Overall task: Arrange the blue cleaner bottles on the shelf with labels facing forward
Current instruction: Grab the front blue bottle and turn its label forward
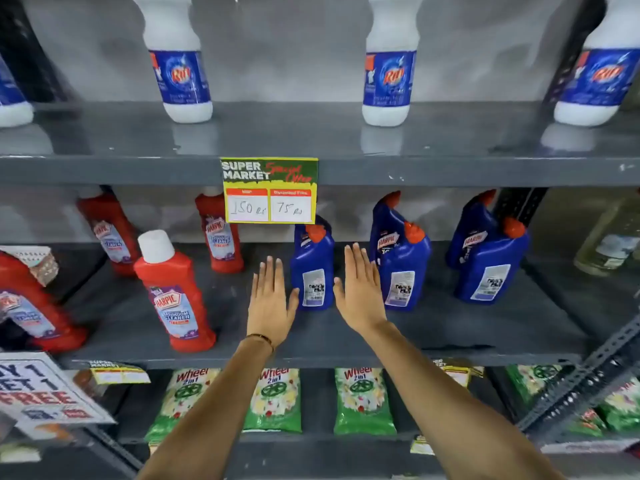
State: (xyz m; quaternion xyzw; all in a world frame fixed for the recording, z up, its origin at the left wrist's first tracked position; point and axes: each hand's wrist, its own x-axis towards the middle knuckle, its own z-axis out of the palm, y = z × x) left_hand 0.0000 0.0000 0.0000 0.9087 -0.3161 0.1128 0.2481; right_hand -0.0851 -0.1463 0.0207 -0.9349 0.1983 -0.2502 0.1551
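Note:
Several blue cleaner bottles with red caps stand on the middle grey shelf (450, 327). The nearest blue bottle (312, 268) shows its white back label toward me. My left hand (270, 299) is flat and open just left of it, thumb near its base. My right hand (360, 289) is open just right of it, thumb close to its side. Neither hand grips it. To the right, a front blue bottle (403, 271) and another (491, 268) also show back labels. Behind them stand two blue bottles (384, 230) (471, 230) with front labels partly visible.
Red cleaner bottles (176, 292) stand on the left of the same shelf. A yellow price tag (270, 190) hangs from the upper shelf edge above the nearest bottle. White bottles (388, 64) stand above, green packets (273, 400) below. A metal upright (588, 375) slants at the right.

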